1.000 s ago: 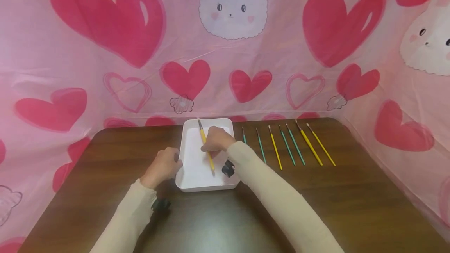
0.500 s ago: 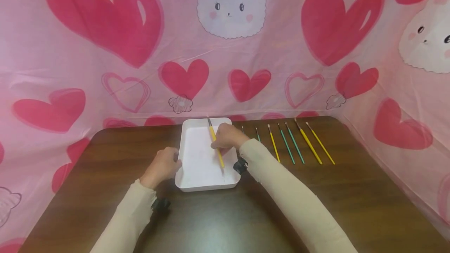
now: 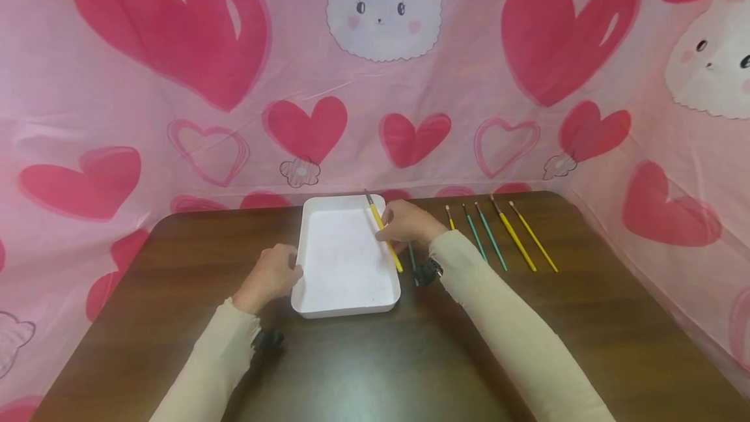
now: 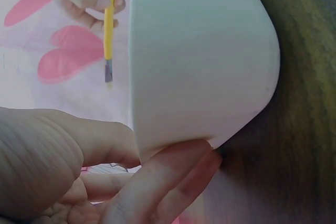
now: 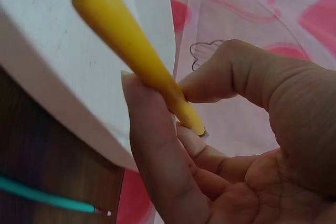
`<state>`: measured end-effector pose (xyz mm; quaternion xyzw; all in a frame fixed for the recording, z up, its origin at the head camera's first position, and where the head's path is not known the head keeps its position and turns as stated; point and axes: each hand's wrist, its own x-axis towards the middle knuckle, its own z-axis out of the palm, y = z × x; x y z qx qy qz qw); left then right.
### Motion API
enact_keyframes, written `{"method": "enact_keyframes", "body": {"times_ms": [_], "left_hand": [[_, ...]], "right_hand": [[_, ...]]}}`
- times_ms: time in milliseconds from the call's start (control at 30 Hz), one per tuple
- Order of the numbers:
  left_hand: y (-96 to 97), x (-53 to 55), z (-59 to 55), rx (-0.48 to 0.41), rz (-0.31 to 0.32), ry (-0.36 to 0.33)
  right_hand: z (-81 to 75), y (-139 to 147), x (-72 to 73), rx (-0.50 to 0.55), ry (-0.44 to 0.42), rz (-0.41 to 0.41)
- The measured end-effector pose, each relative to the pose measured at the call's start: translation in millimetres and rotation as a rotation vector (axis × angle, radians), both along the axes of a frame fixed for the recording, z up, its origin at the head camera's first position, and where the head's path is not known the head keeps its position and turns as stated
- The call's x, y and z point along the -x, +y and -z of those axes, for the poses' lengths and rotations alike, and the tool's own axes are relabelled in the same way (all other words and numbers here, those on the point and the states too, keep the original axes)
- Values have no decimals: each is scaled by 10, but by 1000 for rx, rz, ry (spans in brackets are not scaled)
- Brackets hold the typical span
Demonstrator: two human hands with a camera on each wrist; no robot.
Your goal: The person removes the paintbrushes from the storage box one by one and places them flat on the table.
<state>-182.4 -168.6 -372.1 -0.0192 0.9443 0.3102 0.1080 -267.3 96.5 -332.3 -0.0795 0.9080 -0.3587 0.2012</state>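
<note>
A white rectangular tray (image 3: 342,259) lies on the dark wooden table. At its left side my left hand (image 3: 268,279) grips the edge; in the left wrist view its fingers press the outer wall (image 4: 205,61). Pinched between the thumb and fingers of my right hand (image 3: 410,221) is a yellow-handled paintbrush (image 3: 376,213). That brush is held over the tray's right rim, bristles pointing away, its rounded handle end (image 5: 123,35) nearest me. A teal paintbrush (image 5: 47,195) lies beside the tray, below my right hand and partly hidden by it in the head view.
Right of the tray, several paintbrushes lie in a spaced row: a yellow one (image 3: 450,215) partly covered by my sleeve, teal ones (image 3: 492,238), a thick yellow one (image 3: 514,236) and a thin yellow one (image 3: 534,238). A pink heart-patterned cloth (image 3: 363,148) hangs behind the table.
My right hand has carried the yellow paintbrush rightward from over the tray's middle to its right rim. My left hand has stayed at the tray's left edge.
</note>
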Motion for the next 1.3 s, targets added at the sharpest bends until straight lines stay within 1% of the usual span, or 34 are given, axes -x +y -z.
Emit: {"method": "enact_keyframes", "body": {"times_ms": [100, 267, 400, 633, 800, 967, 1033, 1200, 1300], "left_hand": [[-3, 2, -6, -3, -2, -7], [-4, 10, -10, -4, 1, -12], [-2, -1, -3, -4, -5, -12], [2, 3, 2, -3, 2, 8], [2, -4, -11, -14, -4, 1], [-6, -7, -28, -12, -5, 5], [-7, -6, -29, -12, -5, 4], [-7, -12, -12, -27, -2, -6], [-14, -13, 3, -34, 1, 2]], "right_hand": [[8, 101, 1, 12, -1, -5], [11, 265, 13, -8, 16, -22], [-9, 396, 22, -23, 18, -19], [-60, 617, 25, -20, 25, 1], [-79, 764, 48, -34, 26, 19], [-106, 909, 78, -13, 12, 45], [-102, 966, 87, -4, 10, 44], [-95, 1098, 82, -32, 29, 31], [-101, 1174, 73, -53, 32, 45]]}}
